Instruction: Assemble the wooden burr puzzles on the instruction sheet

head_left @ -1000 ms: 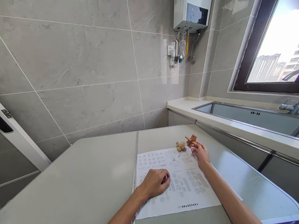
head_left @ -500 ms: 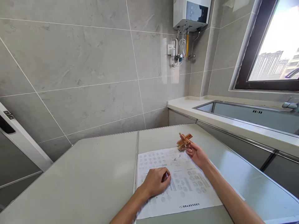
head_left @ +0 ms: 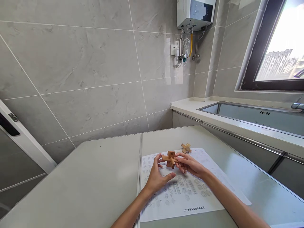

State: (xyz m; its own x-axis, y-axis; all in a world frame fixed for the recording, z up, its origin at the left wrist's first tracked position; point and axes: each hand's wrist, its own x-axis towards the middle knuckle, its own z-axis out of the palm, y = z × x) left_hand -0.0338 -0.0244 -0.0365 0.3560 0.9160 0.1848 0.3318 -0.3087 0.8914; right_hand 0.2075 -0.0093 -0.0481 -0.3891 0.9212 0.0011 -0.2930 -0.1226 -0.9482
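A small wooden burr puzzle [head_left: 170, 159], a cross of interlocked sticks, is held above a printed instruction sheet [head_left: 190, 196] on the grey table. My right hand [head_left: 190, 165] pinches it from the right. My left hand [head_left: 156, 174] has risen to it, thumb and fingers closing on its left side. A second wooden puzzle [head_left: 186, 147] lies on the sheet's far edge, just beyond my right hand.
The grey table [head_left: 83, 183] has a seam down its middle. A steel sink [head_left: 256, 115] and white counter run along the right under a window [head_left: 280, 60]. A water heater [head_left: 196, 12] hangs on the tiled wall. A white door edge [head_left: 21, 139] stands at left.
My right hand carried one wooden puzzle from the sheet's far edge towards me. My left hand lifted off the sheet and met it. The other puzzle stayed put.
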